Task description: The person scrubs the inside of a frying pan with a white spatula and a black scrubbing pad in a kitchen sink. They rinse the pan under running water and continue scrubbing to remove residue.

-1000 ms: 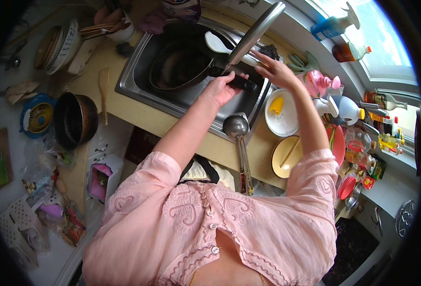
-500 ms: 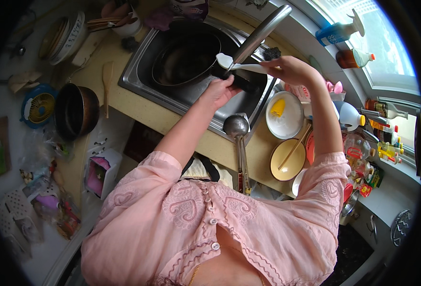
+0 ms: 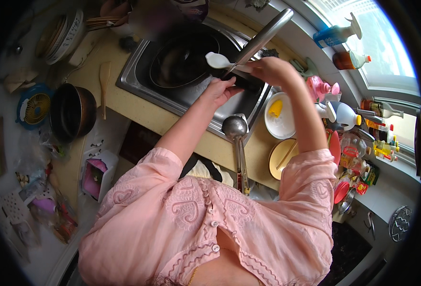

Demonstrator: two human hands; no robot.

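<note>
A dark frying pan (image 3: 184, 59) lies in the steel sink (image 3: 148, 97), its black handle pointing right, under the tap (image 3: 263, 40). My left hand (image 3: 221, 91) is at the near side of that handle, fingers bent around it. In my right hand (image 3: 270, 71) is the handle of a white spoon (image 3: 217, 60). Its bowl hangs over the right part of the pan, just left of the tap's end. The tap and my right hand cover part of the spoon's handle. Whether water runs I cannot tell.
Right of the sink stand a white bowl (image 3: 281, 125) with a yellow piece (image 3: 275, 108) in it and a yellow bowl (image 3: 278, 164). A metal ladle (image 3: 234, 126) juts over the counter's front edge. A dark pot (image 3: 73, 113) and a wooden spatula (image 3: 105, 88) are at left.
My right hand has moved left, carrying the white spoon farther over the pan. The fingers of my left hand have shifted slightly on the pan handle.
</note>
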